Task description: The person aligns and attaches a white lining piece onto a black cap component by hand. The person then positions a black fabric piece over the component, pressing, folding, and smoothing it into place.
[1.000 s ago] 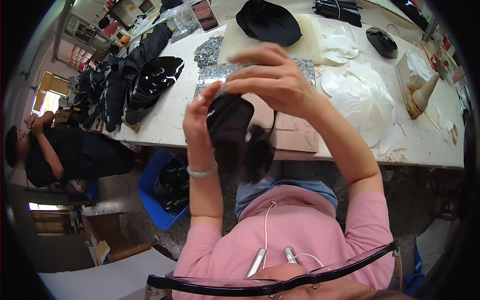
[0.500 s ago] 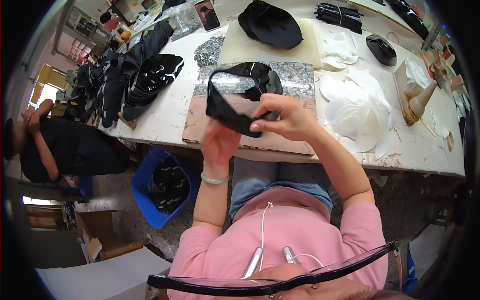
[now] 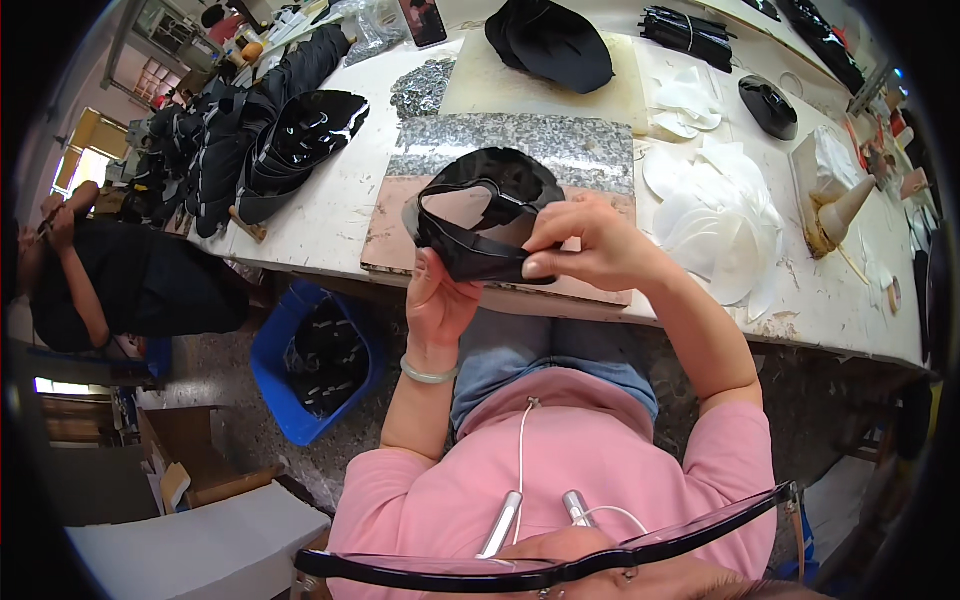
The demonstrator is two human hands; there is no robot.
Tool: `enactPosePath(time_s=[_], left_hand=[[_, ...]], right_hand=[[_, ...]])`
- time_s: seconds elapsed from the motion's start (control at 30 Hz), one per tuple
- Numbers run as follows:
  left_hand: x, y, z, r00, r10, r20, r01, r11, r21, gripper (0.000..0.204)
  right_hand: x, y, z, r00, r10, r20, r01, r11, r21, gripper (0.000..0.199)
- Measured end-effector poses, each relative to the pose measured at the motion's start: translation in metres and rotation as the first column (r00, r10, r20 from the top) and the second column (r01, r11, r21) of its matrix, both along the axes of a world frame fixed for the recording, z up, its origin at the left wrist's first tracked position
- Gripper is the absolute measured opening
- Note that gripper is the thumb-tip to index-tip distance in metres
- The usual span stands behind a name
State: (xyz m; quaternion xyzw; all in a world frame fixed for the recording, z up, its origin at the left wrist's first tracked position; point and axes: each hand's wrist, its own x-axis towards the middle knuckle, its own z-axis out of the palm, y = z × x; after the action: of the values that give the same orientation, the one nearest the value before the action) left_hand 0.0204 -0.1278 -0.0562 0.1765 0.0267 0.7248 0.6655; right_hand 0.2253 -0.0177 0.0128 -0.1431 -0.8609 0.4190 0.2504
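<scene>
A glossy black shoe upper, bent into an open loop, is held over the near part of the work board. My left hand supports its near left side from below, thumb up against the edge; the other fingers are partly hidden under it. At the right end of the near band, my right hand pinches the edge between thumb and fingers. Beneath the piece lies a board with a speckled stone slab at the back and a pinkish sheet in front.
Stacked glossy black uppers stand to the left. White cut pieces lie to the right, beside a crusted cone-topped pot. Black pieces rest behind the slab. A blue bin is on the floor; another person is at far left.
The shoe upper has been turned and flattened, its far curved part swinging down to the left. My left hand has shifted its hold along the near edge; my right hand still pinches its end.
</scene>
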Motion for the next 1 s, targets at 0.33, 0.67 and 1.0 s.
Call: enactPosePath(time_s=[0.33, 0.67, 1.0], left_hand=[[0.016, -0.011, -0.011, 0.975, 0.108, -0.195, -0.095, 0.993, 0.075, 0.038], [0.032, -0.013, -0.005, 0.919, 0.275, -0.282, -0.265, 0.961, 0.076, 0.041], [0.026, -0.014, -0.001, 0.969, 0.121, -0.216, -0.141, 0.987, -0.078, 0.031]], right_hand=[[0.005, -0.013, -0.005, 0.997, 0.073, -0.027, -0.069, 0.992, 0.106, 0.023], [-0.001, -0.025, 0.006, 0.997, 0.005, -0.081, 0.004, 0.993, 0.115, 0.012], [0.002, -0.020, -0.007, 0.992, 0.106, -0.063, -0.103, 0.994, 0.039, 0.012]])
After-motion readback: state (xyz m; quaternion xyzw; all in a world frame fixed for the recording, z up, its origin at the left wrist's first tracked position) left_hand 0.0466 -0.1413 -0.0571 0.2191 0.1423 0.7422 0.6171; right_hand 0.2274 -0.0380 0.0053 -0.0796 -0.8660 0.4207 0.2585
